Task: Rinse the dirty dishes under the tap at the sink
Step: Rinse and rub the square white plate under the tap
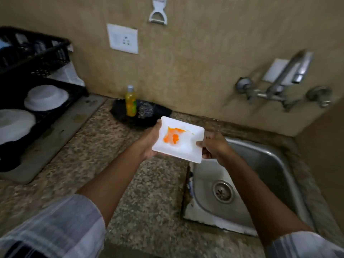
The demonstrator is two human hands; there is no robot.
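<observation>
Our fingers [200, 143] pinch a square white plate [186, 148] from both sides: the right hand [214, 146] has its thumb laid on the plate's right rim with the other fingers curled beneath it, and the left hand [149, 141] cups the left edge from under, thumb tip showing at the far left corner. How the left fingers lie under the plate we cannot tell. Between our two grips the plate sits nearly level, in the air, with an orange smear [172, 136] on its middle. It hangs over the speckled stone counter [104, 146], just left of the steel sink [264, 164], whose near-left corner lies below our right hand. The drain [223, 191] sits nearer to us than that hand, down in the basin. Beyond our right fingers and higher on the wall, a chrome tap [290, 75] juts out with its spout well to the right of the plate; no water shows beneath it. Just beyond our left fingers a yellow bottle [130, 103] stands on a black tray [158, 111] beside a steel scrubber [145, 110]. Far to the left of our left hand, a black dish rack [37, 58] holds white bowls [46, 97]. Above, on the wall, we see a white socket [123, 38] and a hanging peeler [158, 13]. Pale striped sleeves [61, 226] cover our upper arms.
</observation>
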